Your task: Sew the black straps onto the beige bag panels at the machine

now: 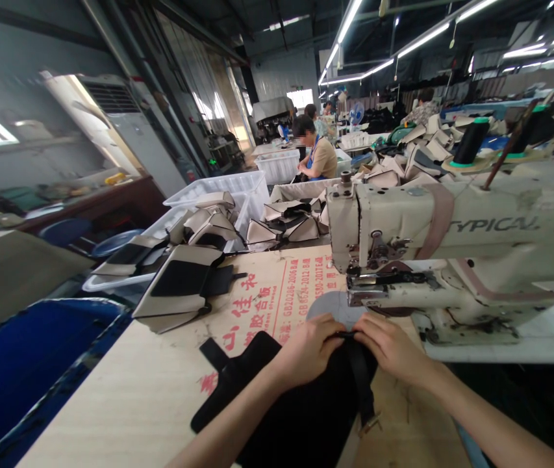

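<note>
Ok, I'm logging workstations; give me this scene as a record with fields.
Left grip: holding the edge of a black piece
Right grip: on the same edge, beside it
Machine: sewing machine marked TYPICAL, at right
Surface: wooden board with red lettering
On board: beige-and-black item
Beyond: white crate holding similar items
Left of board: blue bin

Black panel (301,416), tan board (111,403) lettered red, buckle (371,424) seemingly brass-coloured.

Your slim-fingered, bare left hand (312,341) and slim-fingered, bare right hand (390,344) join bare wrists (279,374). Your long, slender left forearm (235,416) and long, slender right forearm (486,409) taper smoothly towards them, both uncovered as far back as the view reaches.
</note>
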A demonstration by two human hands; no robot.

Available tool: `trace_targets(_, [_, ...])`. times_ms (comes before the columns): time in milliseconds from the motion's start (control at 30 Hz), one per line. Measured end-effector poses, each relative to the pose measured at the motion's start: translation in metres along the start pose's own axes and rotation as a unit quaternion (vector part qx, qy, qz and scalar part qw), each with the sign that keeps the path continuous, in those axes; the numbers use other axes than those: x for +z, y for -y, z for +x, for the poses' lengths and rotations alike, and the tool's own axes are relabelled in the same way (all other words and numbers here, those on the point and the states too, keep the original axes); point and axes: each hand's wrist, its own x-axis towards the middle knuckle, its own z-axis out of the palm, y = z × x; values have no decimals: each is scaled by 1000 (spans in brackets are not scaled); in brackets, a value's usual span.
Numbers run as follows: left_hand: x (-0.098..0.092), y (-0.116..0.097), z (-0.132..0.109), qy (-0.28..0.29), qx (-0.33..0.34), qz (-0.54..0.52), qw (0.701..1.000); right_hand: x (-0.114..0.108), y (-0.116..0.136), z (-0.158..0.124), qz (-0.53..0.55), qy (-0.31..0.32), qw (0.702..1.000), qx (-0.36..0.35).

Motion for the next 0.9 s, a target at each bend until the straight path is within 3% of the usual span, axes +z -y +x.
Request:
trace_targets(200, [5,25,-6,53,-6,38,998,9,2,-8,-42,-43,998,1])
trace_targets(300, [5,34,-4,125,12,17,992,10,2,-9,-46,-22,999,-15])
trace_targets(400, [-8,39,0,187,25,-25,982,8,1,-6,-35,-11,999,-18])
trace_targets(533, [-21,43,2,156,28,-85,984,4,-3,0,1,-24,999,37])
trace_targets(767, [5,59,11,53,-24,-158,986,-5,-2,6,135,-13,982,135])
trace_targets(833, [-2,62,21,57,-29,-162,985,1,-4,7,198,-19,963,181])
trace_targets(900, [-22,63,35,106,-25,-153,982,15,-5,7,271,-49,933,233])
